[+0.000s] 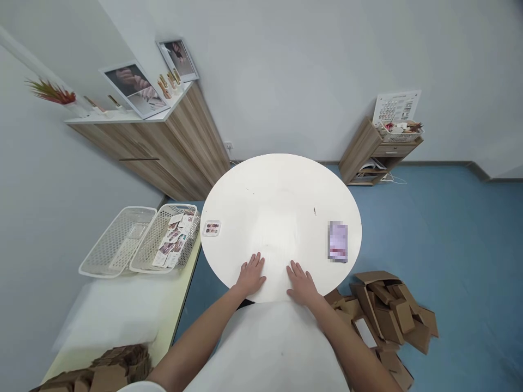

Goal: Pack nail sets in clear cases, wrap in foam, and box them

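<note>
My left hand [251, 276] lies flat near the front edge of a round white table [281, 179], palm down with its fingers spread. To its right, my right hand [302, 283] rests the same way on the tabletop. Neither holds anything. At the table's left edge sits a small clear case [212, 228] with several dark and pinkish round pieces in it. Over on the right side lies a purple rectangular item [338, 242], blurred by pixelation, so its kind cannot be made out. A small dark mark [314, 211] shows on the surface above it.
Left of the table, two white plastic baskets [141, 256] stand on a side table; one holds printed cards [174, 239]. Folded cardboard [110, 370] lies nearer. Cardboard boxes [384, 310] are heaped on the floor at right. A wooden cabinet [183, 141] and a small shelf unit [362, 147] stand behind.
</note>
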`<action>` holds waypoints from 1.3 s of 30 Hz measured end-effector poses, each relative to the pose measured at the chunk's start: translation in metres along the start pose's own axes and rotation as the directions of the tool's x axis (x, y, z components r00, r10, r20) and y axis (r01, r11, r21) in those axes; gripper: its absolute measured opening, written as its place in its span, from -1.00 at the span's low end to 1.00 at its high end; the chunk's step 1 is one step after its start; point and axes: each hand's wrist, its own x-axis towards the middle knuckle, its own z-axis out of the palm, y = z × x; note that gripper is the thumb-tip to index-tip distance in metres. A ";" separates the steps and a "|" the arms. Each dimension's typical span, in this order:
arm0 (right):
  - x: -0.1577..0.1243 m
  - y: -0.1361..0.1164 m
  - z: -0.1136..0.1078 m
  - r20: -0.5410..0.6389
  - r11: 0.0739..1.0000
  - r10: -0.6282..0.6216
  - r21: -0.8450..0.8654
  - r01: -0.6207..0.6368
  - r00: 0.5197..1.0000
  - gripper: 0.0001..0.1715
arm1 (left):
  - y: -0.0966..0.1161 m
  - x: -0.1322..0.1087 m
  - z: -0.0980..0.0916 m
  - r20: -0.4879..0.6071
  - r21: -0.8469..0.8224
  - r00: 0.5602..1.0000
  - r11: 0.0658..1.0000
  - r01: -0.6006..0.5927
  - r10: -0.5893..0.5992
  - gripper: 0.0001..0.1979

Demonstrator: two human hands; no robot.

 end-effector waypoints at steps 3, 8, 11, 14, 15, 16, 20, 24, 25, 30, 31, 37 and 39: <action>-0.001 0.000 0.000 -0.025 1.000 -0.003 0.006 0.003 1.000 -0.12 | 0.000 0.000 0.001 -0.017 -0.014 1.000 1.000 0.000 0.000 -0.41; -0.003 -0.003 -0.001 -0.147 1.000 -0.015 0.007 0.016 0.989 -0.23 | -0.001 0.000 0.005 -0.099 -0.069 0.995 0.997 -0.030 0.023 -0.46; -0.002 -0.012 -0.004 -0.266 1.000 -0.006 0.013 0.010 0.964 -0.33 | -0.004 -0.001 0.008 -0.184 -0.116 0.982 0.991 -0.065 0.043 -0.48; 0.004 -0.029 -0.010 -0.372 1.000 -0.001 0.011 0.006 0.928 -0.39 | -0.017 -0.006 0.009 -0.272 -0.175 0.961 0.980 -0.091 0.040 -0.50; 0.008 -0.036 -0.013 -0.392 1.000 -0.004 0.007 0.007 0.920 -0.40 | -0.024 -0.008 0.008 -0.299 -0.198 0.954 0.975 -0.096 0.033 -0.50; 0.013 -0.045 -0.015 -0.404 1.000 -0.009 0.003 0.011 0.915 -0.41 | -0.033 -0.009 0.007 -0.326 -0.223 0.945 0.970 -0.098 0.021 -0.50; 0.041 -0.089 -0.026 -0.392 0.998 -0.066 -0.004 0.070 0.918 -0.42 | -0.086 -0.015 -0.003 -0.423 -0.348 0.900 0.936 -0.051 -0.108 -0.49; 0.079 -0.144 -0.036 -0.299 0.987 -0.130 0.047 0.151 0.945 -0.36 | -0.149 -0.016 -0.017 -0.444 -0.525 0.836 0.850 0.050 -0.323 -0.42; 0.088 -0.158 -0.038 -0.268 0.982 -0.142 0.083 0.169 0.953 -0.34 | -0.163 -0.014 -0.021 -0.432 -0.574 0.823 0.816 0.064 -0.368 -0.40; 0.129 -0.215 -0.049 -0.138 0.889 -0.154 0.412 0.198 0.978 -0.14 | -0.208 -0.002 -0.036 -0.341 -0.767 0.834 0.642 0.020 -0.433 -0.35; 0.134 -0.222 -0.051 -0.132 0.856 -0.140 0.482 0.187 0.981 -0.09 | -0.211 0.001 -0.038 -0.320 -0.791 0.843 0.612 0.014 -0.432 -0.35; 0.147 -0.243 -0.059 -0.090 0.571 -0.123 0.808 0.145 0.988 0.03 | -0.217 0.008 -0.047 -0.234 -0.815 0.887 0.577 0.044 -0.398 -0.37; 0.145 -0.244 -0.058 -0.072 0.522 -0.128 0.843 0.129 0.989 0.02 | -0.215 0.008 -0.045 -0.241 -0.801 0.892 0.598 0.039 -0.381 -0.38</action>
